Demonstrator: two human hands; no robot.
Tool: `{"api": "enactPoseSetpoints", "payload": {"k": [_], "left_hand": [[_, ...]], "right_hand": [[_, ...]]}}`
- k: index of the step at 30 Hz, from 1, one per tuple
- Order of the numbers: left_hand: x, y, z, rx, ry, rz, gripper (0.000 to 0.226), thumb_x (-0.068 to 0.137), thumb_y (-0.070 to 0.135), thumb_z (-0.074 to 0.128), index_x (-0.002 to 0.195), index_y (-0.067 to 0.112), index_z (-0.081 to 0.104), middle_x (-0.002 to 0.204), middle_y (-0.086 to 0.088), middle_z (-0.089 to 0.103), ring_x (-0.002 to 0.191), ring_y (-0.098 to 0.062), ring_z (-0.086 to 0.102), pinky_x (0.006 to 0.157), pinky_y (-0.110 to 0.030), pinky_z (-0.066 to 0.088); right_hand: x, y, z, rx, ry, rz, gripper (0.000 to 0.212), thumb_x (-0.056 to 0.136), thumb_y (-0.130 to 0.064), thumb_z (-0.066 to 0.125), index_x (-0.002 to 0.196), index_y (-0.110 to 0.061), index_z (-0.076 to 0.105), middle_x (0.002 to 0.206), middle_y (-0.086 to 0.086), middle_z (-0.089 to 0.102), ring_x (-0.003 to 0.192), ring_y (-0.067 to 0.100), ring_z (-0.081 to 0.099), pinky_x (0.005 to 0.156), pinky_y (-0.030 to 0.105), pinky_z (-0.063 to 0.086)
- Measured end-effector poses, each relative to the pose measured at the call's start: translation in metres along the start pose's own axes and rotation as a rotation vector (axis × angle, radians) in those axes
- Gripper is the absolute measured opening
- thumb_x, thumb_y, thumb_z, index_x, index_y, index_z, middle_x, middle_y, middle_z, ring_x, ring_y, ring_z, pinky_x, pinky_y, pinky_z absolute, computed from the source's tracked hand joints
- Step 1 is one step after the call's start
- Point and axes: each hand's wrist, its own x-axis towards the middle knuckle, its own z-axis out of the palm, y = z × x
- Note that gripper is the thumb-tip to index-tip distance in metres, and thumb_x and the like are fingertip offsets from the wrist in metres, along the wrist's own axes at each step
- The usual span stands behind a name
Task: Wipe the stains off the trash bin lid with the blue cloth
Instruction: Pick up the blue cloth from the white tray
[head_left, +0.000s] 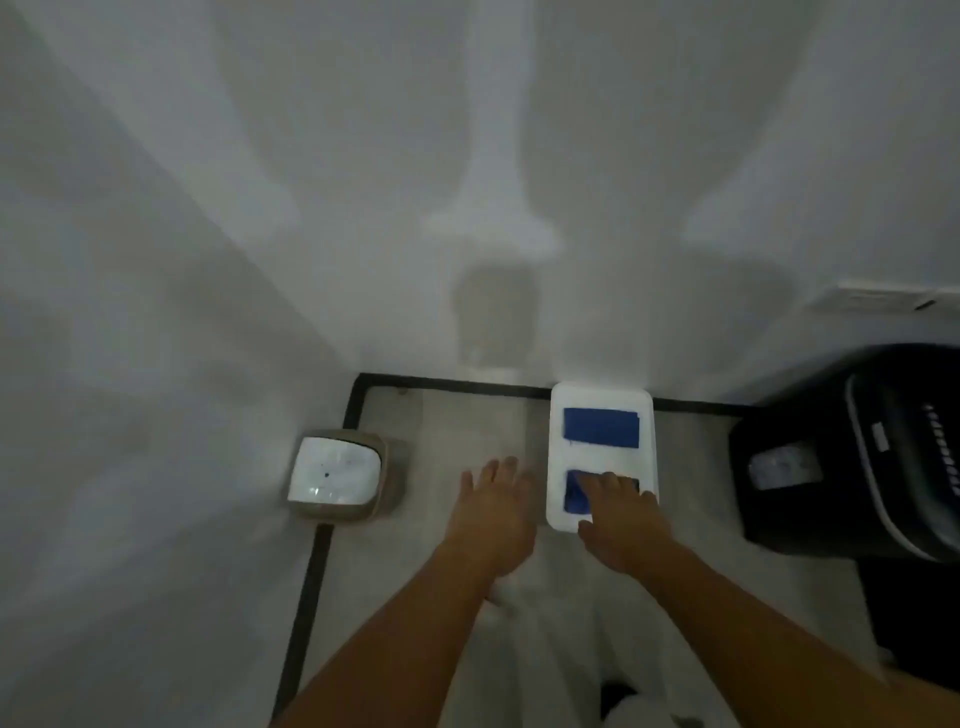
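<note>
Blue cloth (576, 499), a soft folded square, lies in the near half of a white rectangular plastic tray (602, 519) on the pale floor (467, 415); the right hand (618, 512) rests on it, fingers (605, 480) spread flat, not pinching. Left of the tray the left hand (493, 506) hovers, fingers loosely splayed. It looks light and limp, best pinched at an edge. Beyond it lies a second blue cloth (601, 427). Farther left sits the white, speckled trash bin lid (335, 475).

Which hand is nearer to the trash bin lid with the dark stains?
Left. The left hand hangs open over the floor, to the right of the trash bin lid. The right hand is farther right, on a blue cloth in the white tray.
</note>
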Motion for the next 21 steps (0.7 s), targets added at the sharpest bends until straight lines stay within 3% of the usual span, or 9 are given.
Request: {"api": "enactPoseSetpoints", "payload": {"k": [5,13,18,21], "left_hand": [[0.152,-0.029,0.087,-0.021,-0.096,0.161,0.061,0.098,0.026,0.043,0.154,0.013,0.021,0.164,-0.013,0.02,0.149,-0.029,0.02,0.123,-0.048,0.011],[0.382,-0.038,0.249,0.022,-0.059,0.263,0.059,0.099,0.018,0.045,0.153,0.008,0.024,0.165,-0.013,0.019,0.151,-0.029,0.018,0.124,-0.041,0.013],[0.469,-0.038,0.312,0.143,0.064,0.264,0.063,0.1,0.025,0.044,0.155,0.011,0.018,0.166,-0.014,0.013,0.153,-0.033,0.009,0.124,-0.047,0.012],[0.494,-0.037,0.326,0.165,0.117,0.283,0.061,0.101,0.031,0.044,0.155,0.013,0.021,0.164,-0.016,0.019,0.151,-0.035,0.015,0.123,-0.047,0.017]], "right_hand": [[0.129,0.055,0.09,0.071,0.028,0.164,0.052,0.087,-0.029,0.05,0.134,-0.017,0.033,0.13,0.008,0.048,0.115,0.025,0.046,0.09,0.039,0.042],[0.299,0.171,0.239,0.018,0.116,0.169,0.048,0.088,-0.017,0.053,0.134,-0.012,0.038,0.135,0.017,0.046,0.12,0.033,0.042,0.092,0.043,0.041],[0.37,0.218,0.29,-0.065,0.126,0.166,0.066,0.092,-0.017,0.05,0.146,-0.021,0.013,0.155,0.016,0.013,0.141,0.036,0.008,0.11,0.053,0.021],[0.392,0.23,0.302,-0.073,0.139,0.171,0.072,0.094,-0.023,0.047,0.146,-0.028,-0.002,0.157,0.014,0.001,0.142,0.037,-0.003,0.111,0.06,0.013]]}}
